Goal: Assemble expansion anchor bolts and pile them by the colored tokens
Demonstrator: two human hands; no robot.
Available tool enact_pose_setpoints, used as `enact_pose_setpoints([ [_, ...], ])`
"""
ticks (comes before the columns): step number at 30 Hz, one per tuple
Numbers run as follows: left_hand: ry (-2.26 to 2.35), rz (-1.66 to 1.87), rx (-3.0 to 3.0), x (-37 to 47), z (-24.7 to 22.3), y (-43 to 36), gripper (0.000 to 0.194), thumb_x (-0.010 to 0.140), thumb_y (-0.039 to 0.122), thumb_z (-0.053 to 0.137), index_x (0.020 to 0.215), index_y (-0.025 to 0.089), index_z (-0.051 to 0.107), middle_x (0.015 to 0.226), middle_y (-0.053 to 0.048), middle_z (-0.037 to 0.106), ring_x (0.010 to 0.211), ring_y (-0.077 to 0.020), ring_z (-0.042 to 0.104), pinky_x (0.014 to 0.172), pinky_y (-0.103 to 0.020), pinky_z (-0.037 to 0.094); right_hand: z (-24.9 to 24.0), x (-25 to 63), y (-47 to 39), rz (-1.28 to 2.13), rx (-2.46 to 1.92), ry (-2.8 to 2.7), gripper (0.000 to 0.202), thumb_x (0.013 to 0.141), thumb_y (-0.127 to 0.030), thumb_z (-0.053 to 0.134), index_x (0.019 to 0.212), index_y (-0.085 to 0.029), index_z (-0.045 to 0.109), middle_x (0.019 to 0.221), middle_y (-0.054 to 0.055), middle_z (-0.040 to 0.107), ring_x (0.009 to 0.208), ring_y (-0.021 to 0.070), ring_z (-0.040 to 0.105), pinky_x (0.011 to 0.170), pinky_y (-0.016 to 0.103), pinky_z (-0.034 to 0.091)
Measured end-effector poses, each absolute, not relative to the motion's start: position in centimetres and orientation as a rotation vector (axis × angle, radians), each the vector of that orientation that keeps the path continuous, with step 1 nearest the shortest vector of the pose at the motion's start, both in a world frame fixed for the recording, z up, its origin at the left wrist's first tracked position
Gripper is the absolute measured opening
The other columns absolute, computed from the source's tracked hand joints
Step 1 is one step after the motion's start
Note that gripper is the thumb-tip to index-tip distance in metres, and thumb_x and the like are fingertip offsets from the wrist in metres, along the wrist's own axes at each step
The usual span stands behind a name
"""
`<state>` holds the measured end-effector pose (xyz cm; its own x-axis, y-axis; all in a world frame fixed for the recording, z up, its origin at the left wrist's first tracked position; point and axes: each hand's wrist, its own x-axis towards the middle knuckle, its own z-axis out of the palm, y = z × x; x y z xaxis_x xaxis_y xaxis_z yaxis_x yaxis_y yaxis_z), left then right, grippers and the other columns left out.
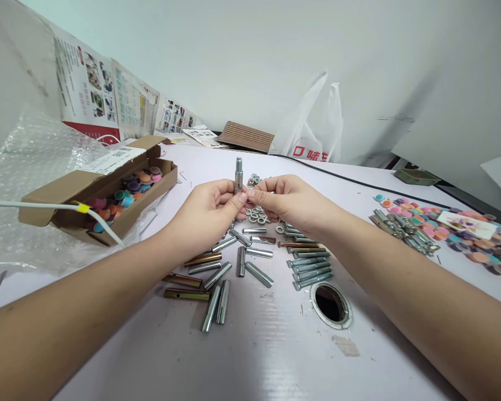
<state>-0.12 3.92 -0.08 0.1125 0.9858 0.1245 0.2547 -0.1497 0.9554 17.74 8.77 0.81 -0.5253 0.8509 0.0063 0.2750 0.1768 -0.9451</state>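
Note:
My left hand [217, 206] is closed on an upright expansion bolt [239, 175], its threaded end pointing up and its lower part hidden by my fingers. My right hand [281, 197] is pinched closed, its fingertips meeting my left thumb beside the bolt. Whatever lies between those fingertips is too small and covered to name. Below the hands, loose metal sleeves [241, 262] lie scattered, most silvery and a few brassy. Washers [256, 216] and nuts [254, 179] are heaped behind and under the fingers. A row of bolts [313, 267] lies beneath my right wrist.
On the left, an open cardboard box [150, 189] of coloured caps sits on bubble wrap [29, 167], a white cable [37, 205] crossing it. Coloured caps [480, 256] and assembled bolts [404, 231] lie right. A round hole [331, 305] pierces the table. Behind stands a plastic bag [313, 125].

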Motion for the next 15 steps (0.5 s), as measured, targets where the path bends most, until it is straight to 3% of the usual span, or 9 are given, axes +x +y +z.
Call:
enact_pose_setpoints([
  [5, 1.28, 1.16, 1.546, 0.2, 0.2, 3.7, 0.027, 0.09, 0.034, 0.067, 0.109, 0.014, 0.07, 0.09, -0.004, 0.074, 0.081, -0.0128, 0.067, 0.075, -0.023, 0.053, 2.0, 18.0, 8.2, 1.268, -1.02, -2.143, 0.041, 0.094, -0.057, 0.058, 0.081, -0.018, 0.062, 0.063, -0.002, 0.041, 0.057, 0.0097, 0.034, 0.054, 0.025, 0.03],
  [10, 1.395, 1.151, 1.513, 0.6, 0.1, 3.7, 0.02, 0.091, 0.028, 0.065, 0.106, 0.015, 0.07, 0.088, -0.004, 0.075, 0.08, -0.0138, 0.069, 0.074, -0.024, 0.054, 3.4, 18.3, 8.2, 0.94, -1.321, -1.987, 0.014, 0.094, -0.028, 0.052, 0.095, -0.018, 0.064, 0.08, 0.005, 0.059, 0.067, 0.0148, 0.052, 0.059, 0.028, 0.039],
  [15, 1.404, 1.084, 1.576, 0.6, 0.0, 3.7, 0.02, 0.09, 0.03, 0.065, 0.103, 0.016, 0.07, 0.085, -0.003, 0.074, 0.074, -0.0137, 0.066, 0.068, -0.024, 0.052, 3.0, 18.5, 9.2, 0.87, -1.235, -1.824, 0.023, 0.089, -0.011, 0.048, 0.106, -0.018, 0.061, 0.089, 0.005, 0.065, 0.071, 0.0153, 0.058, 0.063, 0.028, 0.045],
])
